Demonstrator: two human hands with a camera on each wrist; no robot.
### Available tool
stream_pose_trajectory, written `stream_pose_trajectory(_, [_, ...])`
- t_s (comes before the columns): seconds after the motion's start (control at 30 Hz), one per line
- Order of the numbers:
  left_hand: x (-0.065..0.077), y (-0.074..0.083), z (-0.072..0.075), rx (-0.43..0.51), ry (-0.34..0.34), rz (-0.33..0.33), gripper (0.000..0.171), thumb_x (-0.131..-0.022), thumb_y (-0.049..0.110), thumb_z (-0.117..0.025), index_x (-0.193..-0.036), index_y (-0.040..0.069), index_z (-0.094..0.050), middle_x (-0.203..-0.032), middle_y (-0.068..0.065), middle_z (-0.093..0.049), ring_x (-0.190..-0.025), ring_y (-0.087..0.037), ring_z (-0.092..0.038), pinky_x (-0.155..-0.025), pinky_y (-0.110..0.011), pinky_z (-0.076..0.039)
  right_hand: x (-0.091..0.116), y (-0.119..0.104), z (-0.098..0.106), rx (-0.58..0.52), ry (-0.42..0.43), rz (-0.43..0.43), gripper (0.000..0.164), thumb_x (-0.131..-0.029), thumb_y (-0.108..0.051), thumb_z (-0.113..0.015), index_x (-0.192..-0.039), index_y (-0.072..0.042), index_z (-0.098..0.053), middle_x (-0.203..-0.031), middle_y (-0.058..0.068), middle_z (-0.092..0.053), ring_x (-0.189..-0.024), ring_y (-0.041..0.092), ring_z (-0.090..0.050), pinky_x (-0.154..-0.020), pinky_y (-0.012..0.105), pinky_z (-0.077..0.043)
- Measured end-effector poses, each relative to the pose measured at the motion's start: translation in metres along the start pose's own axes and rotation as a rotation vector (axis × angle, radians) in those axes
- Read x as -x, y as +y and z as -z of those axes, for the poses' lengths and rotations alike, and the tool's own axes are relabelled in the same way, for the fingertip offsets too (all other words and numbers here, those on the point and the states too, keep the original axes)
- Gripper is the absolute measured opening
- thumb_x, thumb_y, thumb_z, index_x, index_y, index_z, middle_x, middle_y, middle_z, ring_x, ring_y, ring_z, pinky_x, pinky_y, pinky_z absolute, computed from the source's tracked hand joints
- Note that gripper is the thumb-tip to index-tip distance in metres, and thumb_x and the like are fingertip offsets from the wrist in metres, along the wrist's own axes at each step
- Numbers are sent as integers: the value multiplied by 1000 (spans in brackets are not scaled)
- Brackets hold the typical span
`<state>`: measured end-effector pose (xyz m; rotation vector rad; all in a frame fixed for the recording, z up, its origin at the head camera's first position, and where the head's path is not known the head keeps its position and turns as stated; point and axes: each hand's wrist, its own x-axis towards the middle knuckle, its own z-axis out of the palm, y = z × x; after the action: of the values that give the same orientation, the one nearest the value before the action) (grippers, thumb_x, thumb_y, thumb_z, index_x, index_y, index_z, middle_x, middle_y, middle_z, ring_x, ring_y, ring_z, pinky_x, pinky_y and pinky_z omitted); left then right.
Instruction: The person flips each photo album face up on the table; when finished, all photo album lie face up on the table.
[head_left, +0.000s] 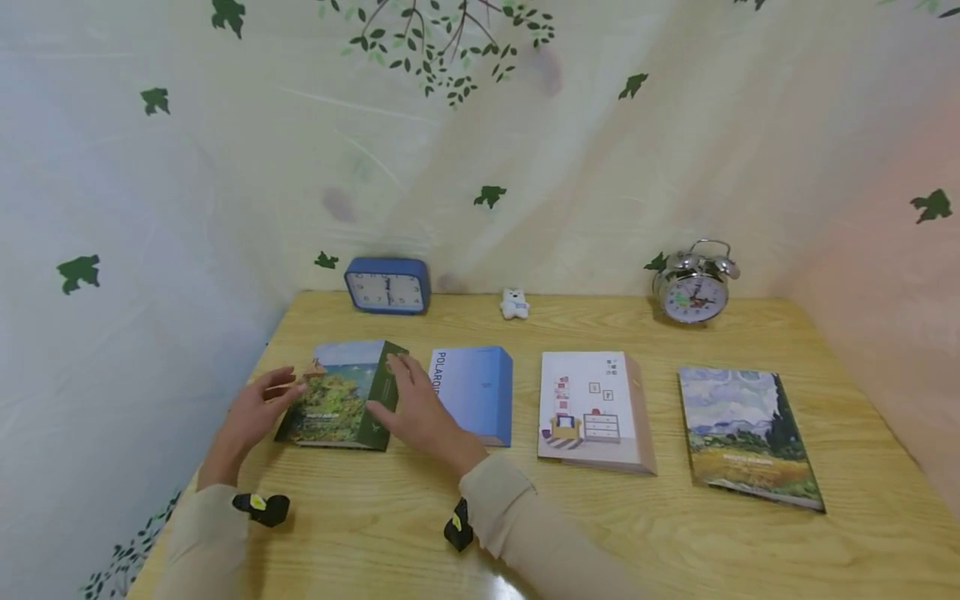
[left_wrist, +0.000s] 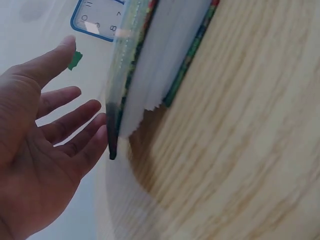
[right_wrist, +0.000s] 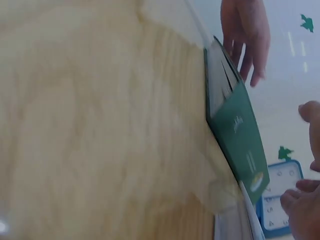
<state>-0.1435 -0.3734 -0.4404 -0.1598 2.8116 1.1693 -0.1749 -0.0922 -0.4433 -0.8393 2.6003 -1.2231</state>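
Observation:
A photo album [head_left: 341,392] with a painted seaside-garden cover and a green spine [right_wrist: 245,140] lies at the left of the table. My left hand [head_left: 258,408] is at its left edge, fingers spread and slightly bent; in the left wrist view the fingertips are close against the cover's edge, and I cannot tell if they touch. On the other side, my right hand [head_left: 423,412] hovers by the spine with thumb and fingers apart. It partly hides a blue album [head_left: 480,392] marked with a "POLAROID" title. Neither hand grips anything.
To the right lie a white album [head_left: 592,408] with a furniture drawing and another painted album [head_left: 750,433]. Along the back stand a blue clock [head_left: 387,286], a small white bear figure [head_left: 514,304] and a silver twin-bell alarm clock [head_left: 695,287], before a leaf-patterned curtain [head_left: 480,150].

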Motion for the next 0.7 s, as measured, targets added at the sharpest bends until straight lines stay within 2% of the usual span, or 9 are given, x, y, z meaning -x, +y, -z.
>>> stream_pose_trajectory(0.27, [-1,1,-13,-18,-4,-15,70,-98,39,-52,-146,-7,-30,-145,-33,-34,-128,-51,-38,-101,-61,-37,6,-13,-25,-48,-36,-109,75,-98,-43,-50,-155,-13,-11,-161,11,-9,-148,25,-15,-114,46,-31])
stream_pose_trajectory(0.47, [-6,1,-19,-82,-6,-32,63,-98,36,-55,-144,-3,-37,-145,-34,-34,-128,-53,-38,-100,-63,-38,10,-19,-43,-27,-41,-189,79,-96,-47,-51,-155,-15,-10,-161,10,-5,-148,26,-12,-114,45,-31])
stream_pose_trajectory(0.7, [-8,2,-18,-78,-24,-17,63,-98,34,-54,-145,-3,-35,-146,-34,-31,-130,-53,-35,-100,-63,-37,13,-22,-52,-83,-20,-251,81,-96,-47,-52,-155,-9,-11,-161,13,-2,-148,29,-8,-115,48,-27])
